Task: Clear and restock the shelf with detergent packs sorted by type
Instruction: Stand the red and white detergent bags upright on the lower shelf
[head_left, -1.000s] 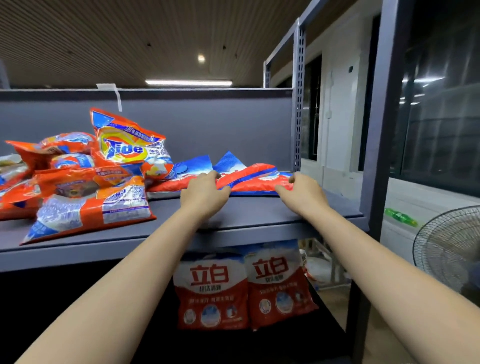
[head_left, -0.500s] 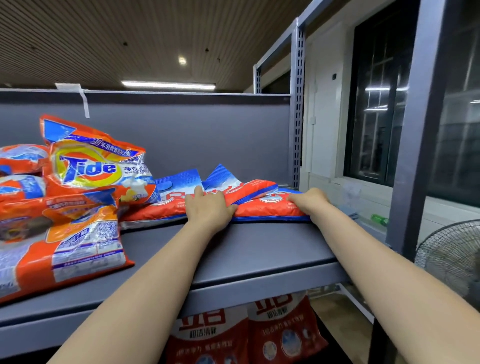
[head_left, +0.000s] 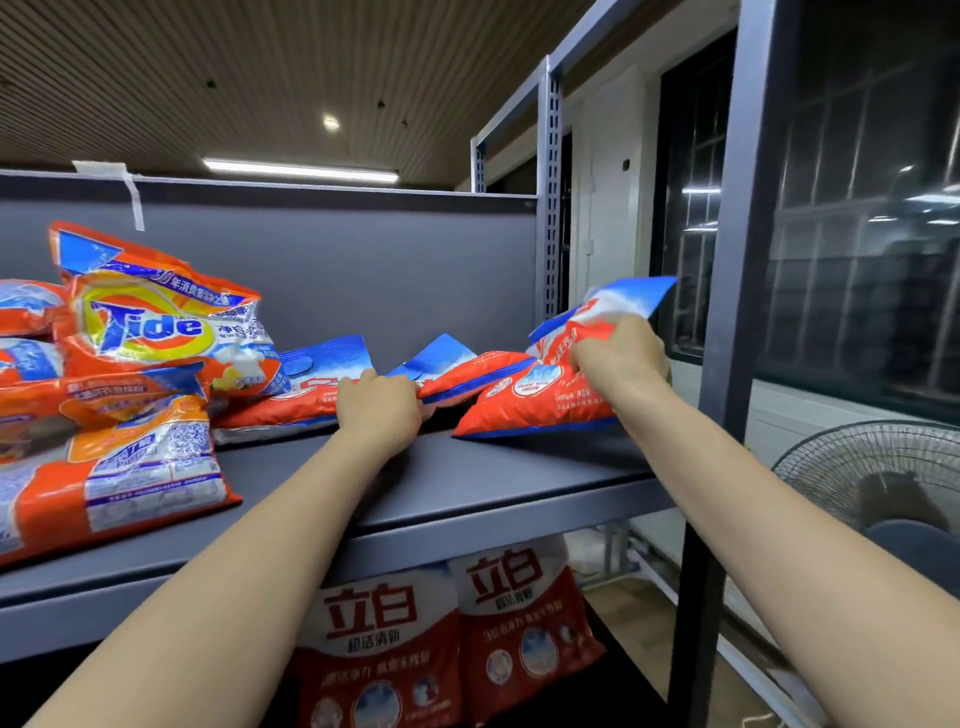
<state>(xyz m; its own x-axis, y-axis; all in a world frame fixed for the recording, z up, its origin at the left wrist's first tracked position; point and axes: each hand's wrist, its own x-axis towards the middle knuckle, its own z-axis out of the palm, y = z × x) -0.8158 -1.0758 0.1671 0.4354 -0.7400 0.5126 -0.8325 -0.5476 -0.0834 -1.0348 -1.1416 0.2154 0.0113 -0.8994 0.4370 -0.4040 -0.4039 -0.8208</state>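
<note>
Head view: on the grey shelf (head_left: 467, 483), the right hand (head_left: 621, 358) grips a red-and-blue detergent pack (head_left: 540, 400), tilting it up at 3 o'clock; the left hand (head_left: 379, 410) clutches a flat pack's (head_left: 457, 366) edge at centre. Tide packs (head_left: 150, 322) pile at 9 o'clock.

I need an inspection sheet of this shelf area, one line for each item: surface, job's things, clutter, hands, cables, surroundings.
Surface: grey shelf, front part bare.
Job's things: Tide packs piled at left; red-and-blue packs lying flat at the back; one red-and-blue pack tilted up at right; two red packs on the level below.
Clutter: nothing seen.
Hands: left hand rests on the flat packs; right hand grips the tilted pack.
Cables: nothing seen.
Surroundings: fan at right, dark window behind it.
</note>
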